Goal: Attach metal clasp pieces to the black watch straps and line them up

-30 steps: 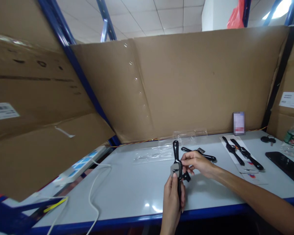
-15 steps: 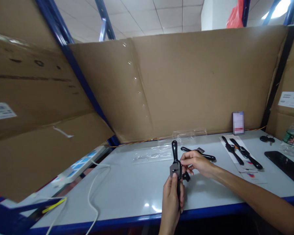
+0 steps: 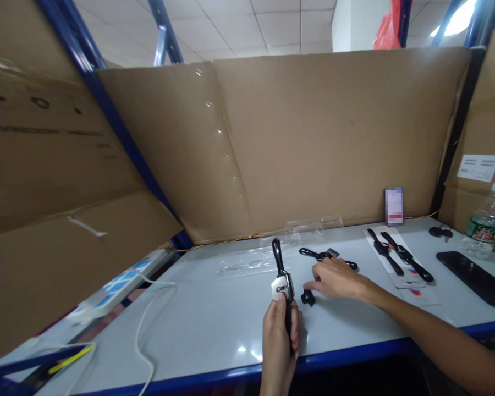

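Observation:
My left hand (image 3: 279, 330) is wrapped around the lower handle of a black spokeshave (image 3: 277, 254), held upright above the table. Its thumb presses the flat metal blade (image 3: 279, 288), which has a slot in it, against the body. My right hand (image 3: 338, 278) hovers low over the tabletop with thumb and fingers apart, nothing visible in it; some fingertips are hidden. Close to its thumb lies a small black cap piece (image 3: 308, 297). Behind that hand rests a second spokeshave (image 3: 309, 252), partly covered by it, with a small metal plate (image 3: 333, 253) at its middle.
Two more spokeshaves (image 3: 385, 252) lie on white paper (image 3: 396, 279) at right. Beyond are a propped phone (image 3: 394, 206), keys (image 3: 440, 231), a black case-like object (image 3: 474, 278) and a bottle (image 3: 484, 228). Clear plastic packaging (image 3: 247, 263) lies behind; a power strip (image 3: 121, 283) and white cable (image 3: 138, 330) are left.
My right hand has left the held spokeshave and moved right, down toward the table. The left hand's spokeshave has tilted a little, its blade now catching light. The view has shifted slightly.

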Tool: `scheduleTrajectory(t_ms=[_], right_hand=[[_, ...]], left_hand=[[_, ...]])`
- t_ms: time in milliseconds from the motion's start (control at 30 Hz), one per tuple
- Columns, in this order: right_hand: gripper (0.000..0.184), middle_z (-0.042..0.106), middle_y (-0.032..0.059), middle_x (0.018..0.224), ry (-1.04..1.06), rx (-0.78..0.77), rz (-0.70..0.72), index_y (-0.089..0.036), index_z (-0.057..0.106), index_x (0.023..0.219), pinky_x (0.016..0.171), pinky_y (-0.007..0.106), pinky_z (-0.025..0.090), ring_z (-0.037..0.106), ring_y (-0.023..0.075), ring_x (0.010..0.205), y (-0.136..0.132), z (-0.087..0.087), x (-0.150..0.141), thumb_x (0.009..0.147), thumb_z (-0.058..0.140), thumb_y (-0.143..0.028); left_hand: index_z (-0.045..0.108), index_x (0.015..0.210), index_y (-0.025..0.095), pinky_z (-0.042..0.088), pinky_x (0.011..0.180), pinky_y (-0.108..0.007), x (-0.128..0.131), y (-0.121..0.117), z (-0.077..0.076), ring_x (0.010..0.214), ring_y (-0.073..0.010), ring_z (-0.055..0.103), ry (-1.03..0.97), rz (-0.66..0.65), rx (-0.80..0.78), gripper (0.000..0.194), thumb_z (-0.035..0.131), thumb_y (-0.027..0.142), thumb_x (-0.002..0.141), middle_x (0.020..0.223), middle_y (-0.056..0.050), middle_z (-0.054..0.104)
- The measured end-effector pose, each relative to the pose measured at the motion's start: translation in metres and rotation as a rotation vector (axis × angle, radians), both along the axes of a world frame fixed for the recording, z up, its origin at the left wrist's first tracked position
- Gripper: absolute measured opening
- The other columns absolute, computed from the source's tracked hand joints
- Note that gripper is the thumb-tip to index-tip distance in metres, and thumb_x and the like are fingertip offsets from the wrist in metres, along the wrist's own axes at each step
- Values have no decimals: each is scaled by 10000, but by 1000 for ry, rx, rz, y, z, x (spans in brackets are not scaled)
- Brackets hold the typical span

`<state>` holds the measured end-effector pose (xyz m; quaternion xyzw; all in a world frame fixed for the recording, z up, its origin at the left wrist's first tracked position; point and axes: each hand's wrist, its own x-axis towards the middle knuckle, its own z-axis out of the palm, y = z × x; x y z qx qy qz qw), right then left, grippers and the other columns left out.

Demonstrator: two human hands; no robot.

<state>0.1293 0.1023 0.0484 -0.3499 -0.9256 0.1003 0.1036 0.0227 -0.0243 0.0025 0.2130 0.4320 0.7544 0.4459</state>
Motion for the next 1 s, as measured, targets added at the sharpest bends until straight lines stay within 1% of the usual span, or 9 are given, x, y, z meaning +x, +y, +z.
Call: scheduleTrajectory(t_ms=[67,233,367,567,633,700,800,900,1000], right_hand=[[421,751,177,866,-96,-2,27,-135,762,843,645,320,407,704,317,842,-9,-1,-2,873,626,-533],[276,759,157,944,-99,-91,43,-146,768,901,629,286,396,703,289,894,-14,-2,-7,806,725,-401],[187,765,118,889,-64,-198,13,-172,772,846,574,263,354,699,249,844,-7,-3,-8,752,780,-334],[126,749,72,790,-14,-288,3,-180,766,752,550,247,336,673,205,770,3,-10,-9,712,809,-291],[105,730,45,735,28,-333,20,-175,756,727,545,234,345,656,180,722,7,-15,-11,704,809,-263],[116,708,18,691,85,-372,23,-163,756,768,545,220,360,636,156,670,12,-21,-13,679,814,-210],[284,678,-17,651,128,-409,28,-148,760,917,549,210,375,614,138,626,21,-27,-16,639,814,-126],[309,651,-35,628,171,-430,59,-152,753,947,566,207,381,605,132,627,28,-23,-13,649,761,-70],[254,617,-48,623,405,-430,7,-159,698,935,554,203,383,582,121,605,30,-12,-7,692,690,-88]], left_hand=[[540,642,180,208,245,-128,-1,0,-1,276,-30,234,8,-13,-10,591,748,734,649,341,105,347],[561,683,179,205,243,-131,0,0,-2,274,-35,242,29,-27,-33,599,726,754,654,346,106,352],[538,672,188,193,239,-134,1,0,-1,273,-35,229,49,-36,-46,611,711,774,649,346,107,351],[563,687,180,197,251,-131,0,0,-2,277,-37,242,30,-19,-39,604,722,762,649,344,109,345],[577,696,175,199,255,-130,0,0,-2,281,-36,241,26,-22,-30,595,722,752,662,346,109,344],[580,694,173,200,257,-131,0,1,-2,284,-36,241,24,-21,-27,590,723,745,668,348,107,348],[571,680,174,203,258,-132,0,1,-2,288,-36,238,23,-21,-21,591,722,745,668,350,105,345],[569,680,173,196,256,-134,-1,1,-2,288,-35,231,36,-34,-23,602,714,757,665,350,107,342],[569,692,173,195,254,-135,-1,1,-3,285,-33,223,70,-47,-37,623,681,786,670,356,106,352]])
